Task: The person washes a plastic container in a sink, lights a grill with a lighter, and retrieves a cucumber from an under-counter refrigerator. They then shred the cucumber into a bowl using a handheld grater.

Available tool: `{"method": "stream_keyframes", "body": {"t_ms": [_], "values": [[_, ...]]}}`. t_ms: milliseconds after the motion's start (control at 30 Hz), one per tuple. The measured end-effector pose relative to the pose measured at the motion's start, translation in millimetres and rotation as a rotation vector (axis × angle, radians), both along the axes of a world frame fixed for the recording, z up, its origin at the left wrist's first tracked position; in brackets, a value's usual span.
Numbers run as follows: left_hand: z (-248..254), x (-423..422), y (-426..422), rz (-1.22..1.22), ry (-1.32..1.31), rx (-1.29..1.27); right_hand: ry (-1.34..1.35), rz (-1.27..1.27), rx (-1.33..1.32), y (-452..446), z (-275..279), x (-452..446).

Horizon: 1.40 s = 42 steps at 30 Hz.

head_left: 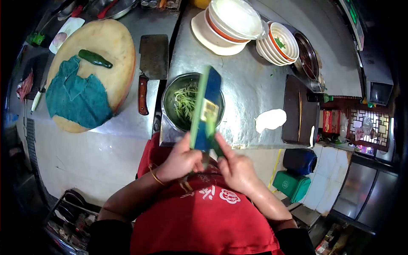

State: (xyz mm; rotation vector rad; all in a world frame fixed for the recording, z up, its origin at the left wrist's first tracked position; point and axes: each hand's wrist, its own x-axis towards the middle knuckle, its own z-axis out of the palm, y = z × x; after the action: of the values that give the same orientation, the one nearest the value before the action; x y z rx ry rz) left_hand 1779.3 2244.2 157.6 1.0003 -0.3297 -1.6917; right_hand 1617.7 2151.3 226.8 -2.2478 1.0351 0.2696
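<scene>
My left hand (180, 159) is closed round the lower end of a blue and green grater (212, 85), which stands tilted over a metal bowl (168, 100). Green shreds (185, 102) lie in the bowl. Pressed against the grater's face, below its pale blade plate, is a green cucumber (211, 131), blurred by motion. My right hand (238, 168) grips the cucumber's lower end, fingers wrapped and index finger along it. Part of the bowl and the shreds is hidden behind the grater.
Left of the bowl lie a cleaver (154, 59) and a round chopping board (119, 38) with a teal cloth (78, 97) and a whole green cucumber (95, 58). Stacked bowls (280, 46) stand at the back right. A white cloth-like patch (270, 120) and dark tray (293, 114) are to the right.
</scene>
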Motion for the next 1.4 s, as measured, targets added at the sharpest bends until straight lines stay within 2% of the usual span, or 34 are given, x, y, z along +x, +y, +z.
{"method": "stream_keyframes", "body": {"t_ms": [100,167,233,300,367,467,500,567,633,667,700,767,800,833,900,933,967,1033,1067,1100,1167,1233,1300,1367,1400], "values": [[2,-13,3,0.015,0.030,-0.001,-0.120,-0.192,-0.126,-40,-14,23],[1,3,0,-0.032,-0.010,0.080,0.012,-0.042,-0.112,-26,-7,23],[-5,17,-1,0.108,0.044,0.075,-0.120,0.110,-0.034,-2,-4,7],[-4,11,2,-0.070,-0.038,0.036,-0.030,0.007,-0.123,-18,-15,15],[0,4,2,-0.094,0.044,0.069,-0.016,-0.145,-0.140,-51,-24,33],[-4,22,1,-0.018,-0.011,0.104,-0.058,0.044,-0.112,-32,-10,25],[-13,25,1,0.106,0.113,0.099,-0.104,0.137,-0.064,-17,-4,16],[-10,23,-3,0.054,0.036,0.062,-0.258,0.164,-0.255,-17,-15,22],[-2,17,-4,-0.089,0.013,0.074,0.032,-0.075,-0.116,-45,-11,39],[2,15,-3,-0.099,0.075,0.082,-0.003,-0.173,-0.080,-62,-10,49],[1,18,-2,-0.086,0.035,0.083,0.019,-0.164,-0.046,-63,-3,50],[-5,28,-3,-0.034,-0.039,0.072,0.001,0.016,0.048,-36,1,26],[-10,29,-4,0.078,0.088,0.094,-0.162,0.232,-0.138,-22,-11,12],[-9,27,-5,0.002,0.051,0.086,-0.163,0.171,-0.071,-15,-9,15],[-4,21,-5,-0.154,-0.033,0.073,0.094,-0.105,0.019,-44,-15,31],[-1,18,-4,-0.166,-0.022,0.064,-0.014,-0.246,0.066,-63,-24,37],[3,18,-4,-0.158,-0.006,0.064,-0.002,-0.259,0.063,-67,-18,42],[8,29,-6,-0.110,-0.036,0.126,-0.095,-0.131,0.167,-39,-17,20],[-1,29,-5,-0.041,0.024,0.120,-0.245,0.080,0.079,-23,-30,4],[-9,29,-4,0.020,0.082,0.113,-0.219,0.136,0.000,-11,-25,8],[-4,24,-6,-0.124,-0.027,0.073,-0.113,-0.113,0.105,-33,-29,22],[6,20,-6,-0.122,-0.004,0.077,-0.097,-0.260,0.098,-66,-36,41],[4,30,-7,-0.090,-0.018,0.087,-0.005,-0.192,0.101,-48,-20,44],[-15,36,-7,0.035,0.036,0.021,-0.113,0.015,0.045,-25,-29,27],[-22,29,-3,-0.014,-0.024,0.050,-0.169,0.115,0.014,-14,-34,20]]}}
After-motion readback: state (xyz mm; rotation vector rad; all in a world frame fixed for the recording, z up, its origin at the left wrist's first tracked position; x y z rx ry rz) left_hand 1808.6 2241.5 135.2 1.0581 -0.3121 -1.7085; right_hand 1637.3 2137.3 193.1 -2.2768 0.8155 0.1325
